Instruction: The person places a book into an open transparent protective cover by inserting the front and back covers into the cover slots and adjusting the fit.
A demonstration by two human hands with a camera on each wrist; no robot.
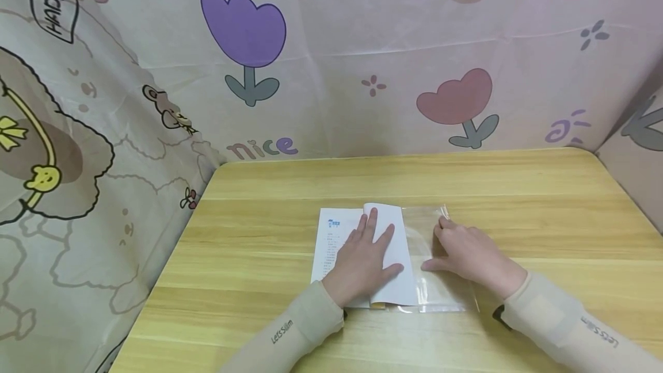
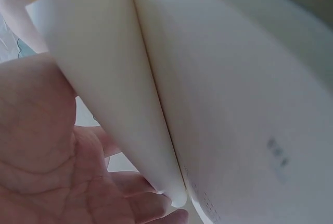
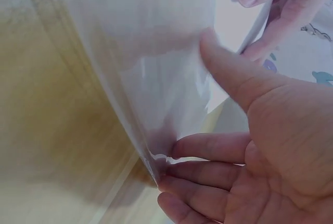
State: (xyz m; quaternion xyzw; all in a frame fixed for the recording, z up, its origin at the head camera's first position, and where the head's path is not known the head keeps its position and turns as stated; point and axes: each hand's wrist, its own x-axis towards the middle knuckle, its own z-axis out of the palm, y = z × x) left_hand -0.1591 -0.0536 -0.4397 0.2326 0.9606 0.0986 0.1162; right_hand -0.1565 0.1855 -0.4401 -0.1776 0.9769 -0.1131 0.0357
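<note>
An open book (image 1: 328, 246) with a printed left page lies at the middle of the table. My left hand (image 1: 361, 261) rests with spread, straight fingers on its white right-hand leaf (image 1: 400, 246), which bows up near the fold. From the book's right side extends a clear plastic cover (image 1: 440, 299). My right hand (image 1: 471, 253) touches this plastic, the thumb stretched toward the book and the fingers near the far outer corner. In the right wrist view, the thumb and fingers (image 3: 208, 146) lie against the plastic sheet (image 3: 151, 73) without pinching it.
The wooden table (image 1: 248, 223) extends around the book on all sides. Behind it and to the left hangs a patterned cloth (image 1: 331, 73) with flowers and bears. A bit of yellow (image 1: 377, 305) shows at the book's near edge.
</note>
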